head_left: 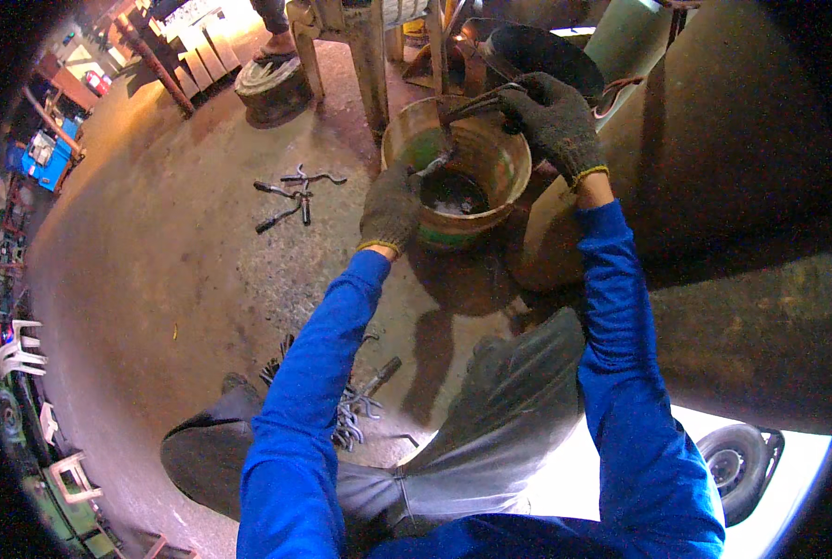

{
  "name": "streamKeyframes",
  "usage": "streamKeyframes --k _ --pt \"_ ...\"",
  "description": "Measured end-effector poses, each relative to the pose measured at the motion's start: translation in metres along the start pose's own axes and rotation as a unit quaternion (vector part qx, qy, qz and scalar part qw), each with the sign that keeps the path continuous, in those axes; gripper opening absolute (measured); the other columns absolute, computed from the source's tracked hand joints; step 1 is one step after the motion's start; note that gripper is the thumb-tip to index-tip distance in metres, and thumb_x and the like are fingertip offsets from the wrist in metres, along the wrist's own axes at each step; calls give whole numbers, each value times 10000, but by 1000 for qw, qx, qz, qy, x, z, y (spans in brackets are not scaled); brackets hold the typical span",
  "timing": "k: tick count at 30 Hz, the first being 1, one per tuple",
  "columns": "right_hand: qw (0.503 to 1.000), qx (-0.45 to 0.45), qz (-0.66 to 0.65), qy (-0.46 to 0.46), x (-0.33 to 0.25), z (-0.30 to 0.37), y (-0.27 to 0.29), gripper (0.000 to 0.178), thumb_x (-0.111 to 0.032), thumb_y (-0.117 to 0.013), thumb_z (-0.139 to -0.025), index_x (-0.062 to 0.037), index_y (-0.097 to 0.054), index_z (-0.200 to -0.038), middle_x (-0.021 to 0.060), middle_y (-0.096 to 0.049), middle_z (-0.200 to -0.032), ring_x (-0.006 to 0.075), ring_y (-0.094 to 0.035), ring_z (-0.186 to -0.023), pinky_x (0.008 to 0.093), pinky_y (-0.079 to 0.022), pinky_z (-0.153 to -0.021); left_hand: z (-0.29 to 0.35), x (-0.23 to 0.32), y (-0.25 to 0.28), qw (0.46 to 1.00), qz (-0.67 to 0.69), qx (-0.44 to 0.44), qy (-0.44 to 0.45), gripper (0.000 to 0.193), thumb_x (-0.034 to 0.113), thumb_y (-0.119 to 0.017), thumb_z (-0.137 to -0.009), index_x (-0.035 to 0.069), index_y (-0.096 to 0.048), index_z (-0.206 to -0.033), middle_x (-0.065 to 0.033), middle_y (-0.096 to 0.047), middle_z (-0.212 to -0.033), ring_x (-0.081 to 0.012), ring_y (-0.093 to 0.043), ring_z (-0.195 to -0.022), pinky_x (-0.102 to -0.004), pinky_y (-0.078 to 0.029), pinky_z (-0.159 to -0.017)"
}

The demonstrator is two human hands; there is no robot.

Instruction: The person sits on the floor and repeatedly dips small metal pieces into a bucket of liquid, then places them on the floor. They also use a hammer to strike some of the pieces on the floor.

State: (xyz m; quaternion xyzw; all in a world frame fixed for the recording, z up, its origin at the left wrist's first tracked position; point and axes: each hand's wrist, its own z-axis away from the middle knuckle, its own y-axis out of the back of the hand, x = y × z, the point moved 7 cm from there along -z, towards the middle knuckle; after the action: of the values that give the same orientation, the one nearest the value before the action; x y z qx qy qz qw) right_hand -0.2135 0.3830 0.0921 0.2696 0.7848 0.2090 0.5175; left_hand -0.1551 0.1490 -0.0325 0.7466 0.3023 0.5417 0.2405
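My left hand [391, 207], in a dark knit glove, is closed around a short metal rod [433, 166] at the near left rim of a worn bucket [520, 172]. The rod's end sticks out over the opening. My right hand [554, 119], gloved alike, grips a dark, slim-handled tool [476, 106] above the far right rim. The tool reaches down toward the rod's end; its exact kind is unclear. Dark material [453, 193] lies at the bucket's bottom. Several bent metal rods [301, 197] with dark ends lie on the floor left of the bucket.
More bent rods [349, 424] are heaped by my legs, partly behind my left sleeve. A large curved metal body [714, 158] closes off the right side. Beyond the bucket stand a wooden stool [369, 65] and a black basin [542, 61]. Another person's foot [279, 45] rests at the back.
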Motion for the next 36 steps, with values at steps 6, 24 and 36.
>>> streamKeyframes --k 6,24,36 --pt "999 -9 48 20 -25 6 0 326 -303 -655 -877 -21 -682 -1039 124 -713 -936 208 -672 -814 324 -530 -745 1 -4 5 999 -19 -11 45 310 304 -487 -934 41 -602 -1051 -251 -618 -992 -447 -580 -932 -513 -450 -795" --pt "999 15 40 13 -40 14 12 311 -296 -661 -872 -30 -694 -1030 115 -719 -944 195 -678 -837 310 -524 -780 2 16 10 996 -22 4 -88 279 163 -495 -883 45 -615 -1105 -216 -627 -1042 -421 -588 -985 -479 -475 -855" --pt "999 5 36 18 -30 13 16 274 -242 -649 -899 -13 -679 -1047 102 -714 -930 151 -665 -797 293 -536 -726 5 28 8 991 -79 -2 -111 288 144 -473 -887 61 -603 -1131 -210 -628 -1048 -407 -591 -996 -474 -474 -863"
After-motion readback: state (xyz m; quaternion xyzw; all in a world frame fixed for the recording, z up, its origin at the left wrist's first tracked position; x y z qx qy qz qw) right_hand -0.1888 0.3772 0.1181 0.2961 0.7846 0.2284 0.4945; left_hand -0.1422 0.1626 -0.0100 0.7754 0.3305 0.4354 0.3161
